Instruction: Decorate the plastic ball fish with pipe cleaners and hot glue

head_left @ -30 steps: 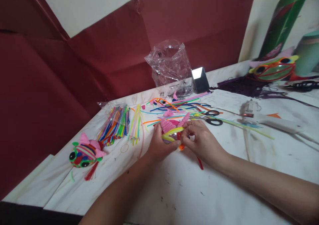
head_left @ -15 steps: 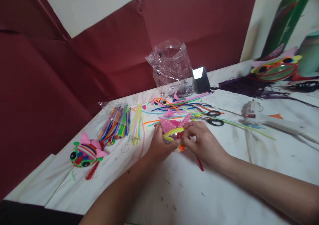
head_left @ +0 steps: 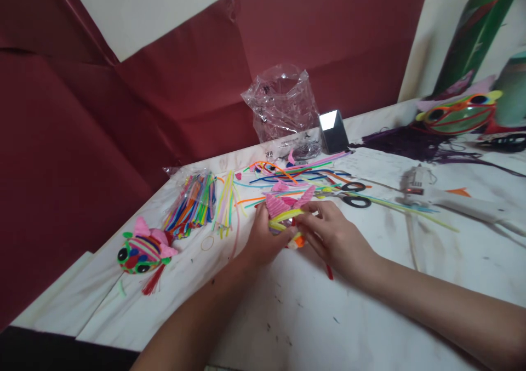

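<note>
Between my hands is a small animal-head craft point(head_left: 286, 216) with pink ears, yellow pipe-cleaner strips and an orange spot low down. My left hand point(head_left: 263, 242) grips it from the left, fingers wrapped behind and thumb on its front. At its right side, my right hand point(head_left: 335, 234) pinches with thumb and forefinger a red pipe cleaner point(head_left: 330, 272), whose free end sticks out below the palm. The pinched part is mostly hidden by the fingers. Just beyond the right hand lie scissors point(head_left: 356, 201) with black handles.
Bagged pipe cleaners point(head_left: 191, 204) and a finished-looking animal head point(head_left: 143, 253) lie left. Loose pipe cleaners point(head_left: 296, 176) spread behind the hands. A white glue gun point(head_left: 472, 204) lies right, its cord nearby. A dark box point(head_left: 333, 131), clear bag point(head_left: 283, 105) and purple fringe point(head_left: 402, 141) stand farther back.
My right fingers have shifted slightly left and lower against the craft, and the red pipe cleaner's free end has drawn in a little. My left hand keeps its hold.
</note>
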`<state>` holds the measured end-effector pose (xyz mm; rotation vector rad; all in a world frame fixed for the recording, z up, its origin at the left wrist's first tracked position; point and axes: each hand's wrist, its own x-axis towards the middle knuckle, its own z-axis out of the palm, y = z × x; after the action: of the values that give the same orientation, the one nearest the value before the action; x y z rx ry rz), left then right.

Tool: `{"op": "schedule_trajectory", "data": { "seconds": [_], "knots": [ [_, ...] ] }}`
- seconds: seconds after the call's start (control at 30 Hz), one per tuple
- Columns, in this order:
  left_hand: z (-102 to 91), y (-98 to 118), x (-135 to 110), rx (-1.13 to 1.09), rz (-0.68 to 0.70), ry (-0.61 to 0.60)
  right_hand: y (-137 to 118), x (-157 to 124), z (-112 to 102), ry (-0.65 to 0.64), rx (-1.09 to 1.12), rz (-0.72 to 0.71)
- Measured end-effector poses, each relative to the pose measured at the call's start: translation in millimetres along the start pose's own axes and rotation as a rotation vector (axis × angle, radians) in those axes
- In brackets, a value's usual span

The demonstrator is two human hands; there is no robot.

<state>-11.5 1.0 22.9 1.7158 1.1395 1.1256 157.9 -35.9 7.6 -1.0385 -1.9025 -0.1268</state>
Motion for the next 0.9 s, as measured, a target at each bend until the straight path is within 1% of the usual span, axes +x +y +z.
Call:
{"op": "schedule_trajectory", "data": {
  "seconds": [0.1,0.23,0.3,0.4,0.53,0.63,0.77,0.9],
  "knots": [
    [-1.3,-3.5,1.7,0.036,0.044,-0.023,0.5,0.1,-2.1,-0.068,-0.134,-0.103],
    [-2.7,-9.6,4.3,0.047,0.071,-0.016,-0.4,0.5,-0.9,-0.093,-0.167,-0.154],
    [-3.5,-11.1,5.3,0.04,0.07,-0.027,-0.7,0.4,0.6,-0.072,-0.142,-0.143],
    [-6.5,-11.4,7.2,0.021,0.073,-0.075,-0.5,-0.4,2.6,-0.045,-0.112,-0.121],
    [-13.9,-12.1,10.7,-0.005,0.069,-0.155,0.0,-1.5,3.7,-0.058,-0.091,-0.1],
    [-17.7,-13.7,12.2,-0.013,0.077,-0.208,-0.8,-1.2,3.3,-0.055,-0.086,-0.114],
    [-15.8,-15.4,11.2,0.019,0.102,-0.197,-1.9,0.8,3.1,-0.041,-0.062,-0.078],
    [-12.5,-14.6,9.6,0.067,0.096,-0.183,-0.4,2.1,4.7,-0.043,-0.055,-0.034]
  ]
}}
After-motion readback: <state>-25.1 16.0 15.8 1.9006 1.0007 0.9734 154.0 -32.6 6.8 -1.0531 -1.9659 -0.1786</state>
